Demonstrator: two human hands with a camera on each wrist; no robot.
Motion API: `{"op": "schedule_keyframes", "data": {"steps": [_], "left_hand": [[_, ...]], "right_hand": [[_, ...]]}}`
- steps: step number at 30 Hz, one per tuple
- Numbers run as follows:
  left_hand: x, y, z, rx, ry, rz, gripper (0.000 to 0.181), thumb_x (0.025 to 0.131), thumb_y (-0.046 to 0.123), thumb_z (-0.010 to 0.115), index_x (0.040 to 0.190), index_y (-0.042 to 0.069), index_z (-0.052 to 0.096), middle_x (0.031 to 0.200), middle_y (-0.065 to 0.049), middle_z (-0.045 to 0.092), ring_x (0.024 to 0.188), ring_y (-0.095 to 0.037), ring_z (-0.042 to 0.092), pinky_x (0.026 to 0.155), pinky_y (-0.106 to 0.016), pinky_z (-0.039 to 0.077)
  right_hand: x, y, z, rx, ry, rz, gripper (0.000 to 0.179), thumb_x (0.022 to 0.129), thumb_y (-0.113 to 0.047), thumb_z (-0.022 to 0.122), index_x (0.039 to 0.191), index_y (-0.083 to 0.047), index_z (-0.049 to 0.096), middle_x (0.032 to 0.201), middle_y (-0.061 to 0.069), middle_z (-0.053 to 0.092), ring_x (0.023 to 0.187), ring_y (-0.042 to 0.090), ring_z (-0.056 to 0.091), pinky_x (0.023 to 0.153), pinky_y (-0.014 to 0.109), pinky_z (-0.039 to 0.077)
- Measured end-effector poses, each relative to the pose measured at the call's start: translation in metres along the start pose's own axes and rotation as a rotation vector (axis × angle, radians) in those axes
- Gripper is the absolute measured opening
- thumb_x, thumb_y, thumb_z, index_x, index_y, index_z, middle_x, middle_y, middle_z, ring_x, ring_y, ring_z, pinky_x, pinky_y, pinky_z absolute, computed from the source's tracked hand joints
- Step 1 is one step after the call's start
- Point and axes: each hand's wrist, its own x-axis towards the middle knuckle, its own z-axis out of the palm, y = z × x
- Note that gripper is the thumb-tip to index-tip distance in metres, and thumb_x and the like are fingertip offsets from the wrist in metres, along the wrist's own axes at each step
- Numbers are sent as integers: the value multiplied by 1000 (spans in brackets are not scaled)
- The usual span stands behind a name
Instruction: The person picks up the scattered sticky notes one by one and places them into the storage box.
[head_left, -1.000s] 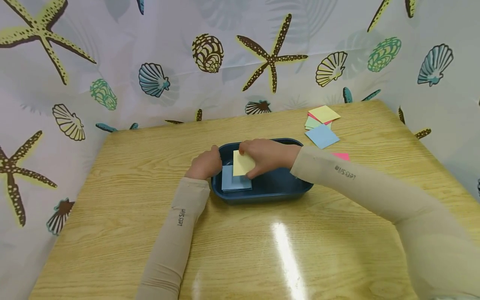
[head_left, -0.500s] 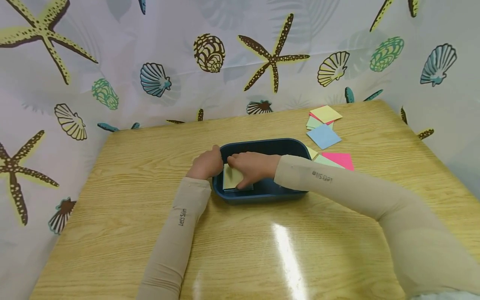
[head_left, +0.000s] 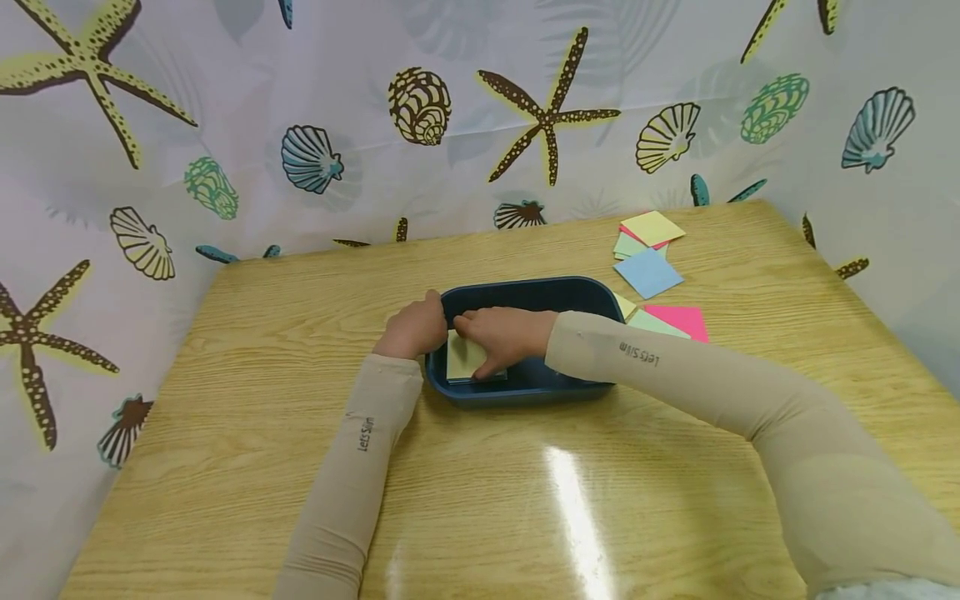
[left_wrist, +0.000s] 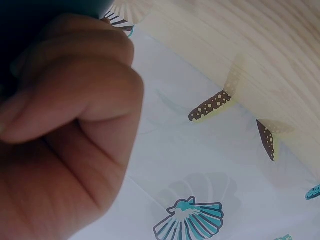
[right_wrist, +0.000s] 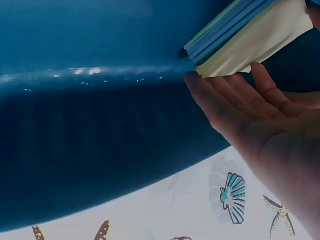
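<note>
A dark blue oblong bin (head_left: 536, 397) stands on the table. At its left end my left hand (head_left: 416, 327) grips the rim with curled fingers; in the left wrist view the same hand is close up. My right hand (head_left: 506, 333) reaches inside, with thumb and fingers spread across a pad of pale yellow sticky notes (head_left: 461, 358) and holding its edges. The right wrist view shows fingertips against the yellow pad (right_wrist: 255, 42), which lies against blue sticky notes (right_wrist: 227, 32) with a thin green layer (right_wrist: 212, 22) beyond. The palm hides part of the pad.
Right of the bin, partly behind my right sleeve, lie pink (head_left: 682, 321), green (head_left: 656, 323) and yellow (head_left: 624, 305) sticky notes. Farther back are a blue square (head_left: 648, 273) and a yellow-topped pile (head_left: 652, 227). A shell-patterned curtain (head_left: 337, 83) stands behind the wooden table (head_left: 480, 500).
My right hand has moved left and down in the bin, bringing the yellow pad onto the blue stack. In the last half second it barely moves. My left hand keeps its grip.
</note>
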Motion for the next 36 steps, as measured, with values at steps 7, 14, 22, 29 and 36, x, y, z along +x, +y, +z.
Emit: {"op": "schedule_keyframes", "data": {"steps": [7,14,22,29,36], "left_hand": [[0,1,-1,4,-3,5,48,102,15,39,144,-4,29,123,-24,59,102,-32,61,88,-47,48],[-1,1,-1,6,-1,13,45,102,15,38,141,-5,32,118,-23,61,97,-32,62,84,-46,49],[-1,0,0,2,2,14,47,101,14,39,143,-5,29,116,-23,61,94,-31,63,82,-45,49],[0,-1,0,-7,-11,6,50,102,15,38,146,-5,25,115,-23,62,91,-31,63,82,-45,48],[-2,0,0,-7,-1,22,48,101,14,41,143,-5,30,106,-21,64,84,-30,63,75,-43,49]], "right_hand": [[-2,-7,-5,-30,-72,72,63,81,-36,77,124,0,49,114,15,55,95,24,57,84,36,49],[1,-6,-1,-42,-88,74,68,78,-37,79,127,-1,46,119,15,53,100,28,55,90,37,45],[3,-5,-1,-14,-85,78,70,77,-36,80,127,-2,45,121,14,52,101,28,53,90,38,45],[-1,-7,-5,9,-90,94,70,79,-38,78,129,-3,43,120,15,51,100,27,54,88,37,46],[-11,-12,-20,125,-5,89,64,84,-38,73,130,-3,44,124,15,50,107,25,52,91,36,44]]}}
